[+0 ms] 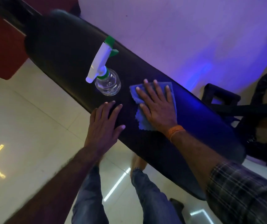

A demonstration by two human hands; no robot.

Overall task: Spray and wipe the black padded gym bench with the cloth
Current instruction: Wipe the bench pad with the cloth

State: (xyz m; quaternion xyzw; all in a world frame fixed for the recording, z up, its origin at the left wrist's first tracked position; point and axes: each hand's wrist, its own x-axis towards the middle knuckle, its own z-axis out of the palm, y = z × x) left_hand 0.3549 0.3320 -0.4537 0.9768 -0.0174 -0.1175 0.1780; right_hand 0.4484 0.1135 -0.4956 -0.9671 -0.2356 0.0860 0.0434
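The black padded gym bench (61, 50), the worktop here, runs on a long diagonal from the far left down to the near right, its narrow width crossing the other way. Blue-violet light glints along its right edge.

One spray bottle (107, 81) stands upright on the pad about midway along it. The body is clear, the collar green, and the white trigger head points toward the far right, ending in a green nozzle tip.

One blue cloth (173, 97) lies flat on the pad just right of the bottle, apart from it, with a pinked edge showing at its near side.

Two hands are in sight. The right hand (157, 107) lies palm down on the cloth, fingers spread and pointing to the far side, pressing it onto the pad rather than gripping it. An orange band (176, 132) circles that wrist, and a plaid sleeve (242, 194) covers the upper arm at the near right.

The left hand (104, 126) is flat and open too, fingers loosely apart and holding nothing, over the near-left edge of the pad just short of the bottle. Whether it touches the pad I cannot tell. Its forearm reaches in from the near left.

Below the bench are two legs in blue jeans (89, 196) and a pale tiled floor (24, 118).
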